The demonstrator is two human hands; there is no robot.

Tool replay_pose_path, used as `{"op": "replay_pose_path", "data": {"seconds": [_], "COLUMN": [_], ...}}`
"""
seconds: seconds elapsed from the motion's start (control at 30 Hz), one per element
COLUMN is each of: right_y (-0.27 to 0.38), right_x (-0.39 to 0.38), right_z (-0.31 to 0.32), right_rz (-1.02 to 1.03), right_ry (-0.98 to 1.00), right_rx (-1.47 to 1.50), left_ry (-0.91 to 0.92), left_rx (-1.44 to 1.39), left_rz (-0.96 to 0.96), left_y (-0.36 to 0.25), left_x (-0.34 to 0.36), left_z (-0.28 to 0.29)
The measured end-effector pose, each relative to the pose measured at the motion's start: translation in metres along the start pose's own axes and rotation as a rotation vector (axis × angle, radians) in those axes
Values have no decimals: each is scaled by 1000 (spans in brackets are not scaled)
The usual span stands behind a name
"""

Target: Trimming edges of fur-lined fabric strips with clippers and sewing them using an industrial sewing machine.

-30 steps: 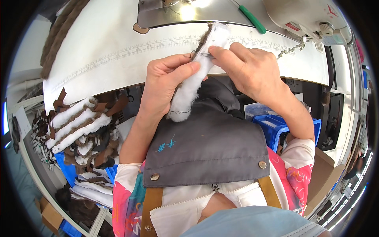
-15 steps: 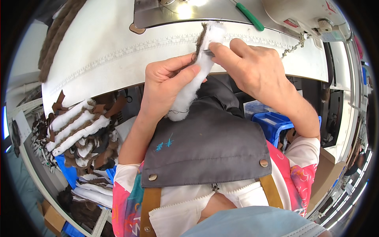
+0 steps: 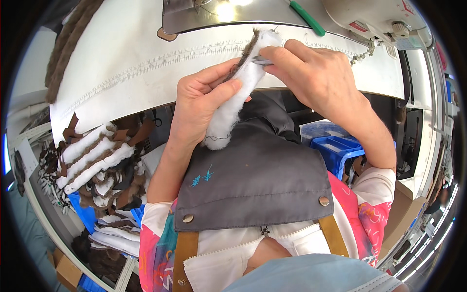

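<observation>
A narrow fur strip (image 3: 249, 80), faced with white fluffy padding and edged in brown fur, slants over the table's front edge, and its lower end hangs over my dark apron (image 3: 258, 180). My left hand (image 3: 198, 100) pinches its brown edge between thumb and fingers, about midway along. In my right hand (image 3: 318, 80) is a small grey metal tool (image 3: 261, 60), held between thumb and forefinger with its tip against the white side; the fingers cover most of it. A dark loose thread crosses the strip's lower end.
A sewing machine (image 3: 377, 22) stands at the far right, with a green-handled tool (image 3: 307, 18) on its metal plate. A printed ruler (image 3: 160, 63) runs along the white table (image 3: 121, 90). Stacked fur strips (image 3: 99, 155) lie at left; a blue bin (image 3: 338, 148) sits to the right.
The strip has turned slightly, showing more of its white face. My right hand has shifted a little, and more of the metal tool shows. My left hand keeps its hold.
</observation>
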State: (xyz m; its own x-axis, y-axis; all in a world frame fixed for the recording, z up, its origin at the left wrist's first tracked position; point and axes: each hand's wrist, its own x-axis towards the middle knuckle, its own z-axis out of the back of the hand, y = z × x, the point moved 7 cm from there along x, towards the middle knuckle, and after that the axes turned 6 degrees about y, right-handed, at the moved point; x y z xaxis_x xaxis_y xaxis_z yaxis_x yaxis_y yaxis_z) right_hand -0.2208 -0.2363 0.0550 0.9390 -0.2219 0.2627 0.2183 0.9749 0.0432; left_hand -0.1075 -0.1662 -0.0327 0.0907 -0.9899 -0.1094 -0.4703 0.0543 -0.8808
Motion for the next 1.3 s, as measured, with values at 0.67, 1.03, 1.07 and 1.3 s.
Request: {"op": "replay_pose_path", "data": {"seconds": [0.67,1.03,1.07,1.3], "right_y": [8,16,14,5], "right_x": [-5,-6,-8,-9], "right_z": [-7,-8,-9,-8], "right_rz": [-58,52,57,55], "right_ry": [65,109,64,-185], "right_rx": [35,-91,-59,131], "left_ry": [-32,-60,-58,297], "left_rx": [-81,88,88,-433], "left_rz": [70,28,28,261], "left_y": [8,2,0,23], "left_x": [0,-3,-3,-7], "left_z": [3,3,4,-23]}}
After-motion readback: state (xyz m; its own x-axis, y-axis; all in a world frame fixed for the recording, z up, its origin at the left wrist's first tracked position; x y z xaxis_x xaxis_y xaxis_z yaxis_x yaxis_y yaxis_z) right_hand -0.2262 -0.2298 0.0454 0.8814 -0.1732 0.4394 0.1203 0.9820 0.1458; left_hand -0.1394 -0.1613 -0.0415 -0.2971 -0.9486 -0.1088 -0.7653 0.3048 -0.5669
